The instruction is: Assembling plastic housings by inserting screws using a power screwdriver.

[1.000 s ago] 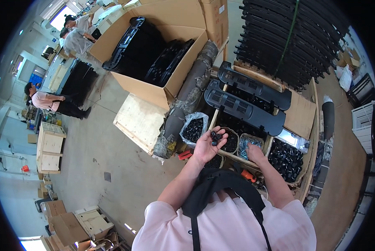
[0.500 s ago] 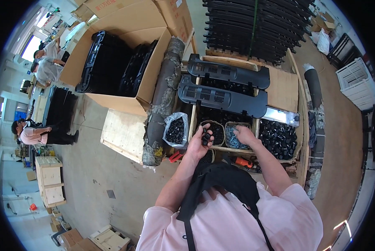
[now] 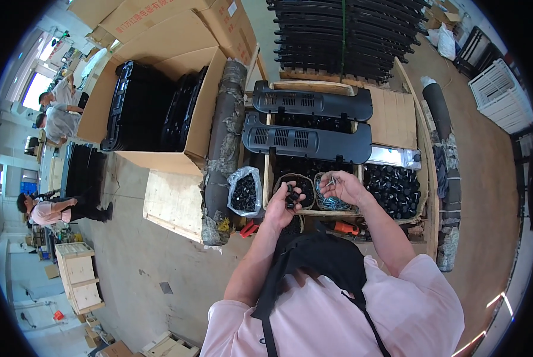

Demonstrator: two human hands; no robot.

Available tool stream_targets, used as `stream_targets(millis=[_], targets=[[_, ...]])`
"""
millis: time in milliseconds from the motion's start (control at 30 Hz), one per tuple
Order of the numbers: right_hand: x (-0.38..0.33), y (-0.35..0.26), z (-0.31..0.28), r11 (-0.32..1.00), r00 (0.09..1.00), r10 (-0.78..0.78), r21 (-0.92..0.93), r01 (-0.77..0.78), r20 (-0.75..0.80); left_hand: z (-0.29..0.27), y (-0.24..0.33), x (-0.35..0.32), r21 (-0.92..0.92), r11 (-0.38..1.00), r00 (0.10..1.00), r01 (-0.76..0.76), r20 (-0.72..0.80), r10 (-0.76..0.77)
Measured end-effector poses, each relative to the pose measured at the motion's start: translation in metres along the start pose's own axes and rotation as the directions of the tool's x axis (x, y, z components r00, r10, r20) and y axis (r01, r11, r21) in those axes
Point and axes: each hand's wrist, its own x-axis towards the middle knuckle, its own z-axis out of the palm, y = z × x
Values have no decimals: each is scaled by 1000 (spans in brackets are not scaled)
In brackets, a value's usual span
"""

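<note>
My left hand (image 3: 277,210) is closed around a few small black plastic parts (image 3: 291,196), palm up, over a round tub of black parts. Close to its right, my right hand (image 3: 348,189) pinches some screws (image 3: 333,180), raised just above an open box of bluish silver screws (image 3: 334,204). Beyond both hands, two long dark grey slotted panels (image 3: 308,143) lie across the wooden crate. A bin of round black knobs (image 3: 394,191) stands right of my right hand, and a clear plastic bag of small black parts (image 3: 244,193) sits left of my left hand.
A large carton (image 3: 201,137) with black panels stands at the left, beside an upright padded post (image 3: 223,154). An orange-and-black tool (image 3: 346,228) lies below the screw box. Stacked black parts (image 3: 343,41) rise behind. Several people stand far left.
My right hand has lifted out of the screw box with screws in its fingers. My left hand still holds the black parts. The whole view has shifted slightly.
</note>
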Motion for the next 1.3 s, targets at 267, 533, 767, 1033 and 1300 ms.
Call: stream_targets(millis=[267, 533, 767, 1033, 1300], targets=[[14, 8, 18, 1000, 1000, -3, 11, 3, -9, 6, 8, -10, 183, 983, 999, -32, -7, 34], [-1, 47, -10, 990, 994, 75, -115, -84, -85, 0, -16, 5, 211, 977, 999, 43, 0, -44], [8, 33, -9, 999, 999, 31, -21, -30, 23, 28, -13, 10, 337, 942, 998, -10, 66, -13], [8, 27, 13, 995, 977, -85, -64, 73, -198, 35, -30, 21, 726, 685, 996, -62, -2, 91], [14, 43, 24, 849, 951, -274, -500, 170, -142, 3, -59, 50, 911, 311, 918, -270, 146, 370]])
